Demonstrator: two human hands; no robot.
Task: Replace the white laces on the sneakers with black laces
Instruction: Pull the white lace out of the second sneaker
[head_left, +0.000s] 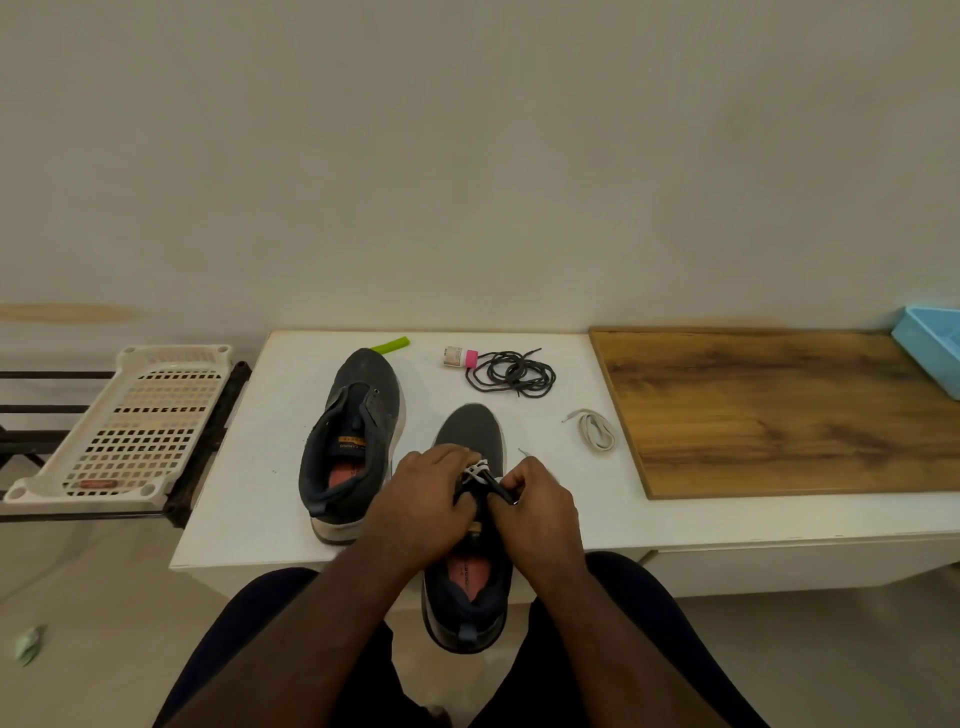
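The near sneaker (470, 525) sits at six o'clock, its heel hanging over the counter (249, 467) edge between my knees. My left hand (423, 506) is curled over the tongue and eyelets, steadying it; whether those fingers pinch anything I cannot tell. My right hand (537, 512) pinches a dark lace end (501, 491) between thumb and forefinger, just beside a few crossings of white lace (477, 472) still in the lower eyelets.

I judge the lace limp and light, so the stiff tip is the only place worth gripping; held further back, it would buckle at the eyelet. The shoe is soft in the upper and firm in the sole, light enough to slide, so it needs a holding hand.

At eleven o'clock lies the second sneaker (353, 441), no lace showing. At one o'clock, a loosely folded white lace (597, 431) lies on the counter. Beyond it, near twelve, the spare black lace (514, 373) lies in a loose tangle, likely to snag unless drawn by one end.
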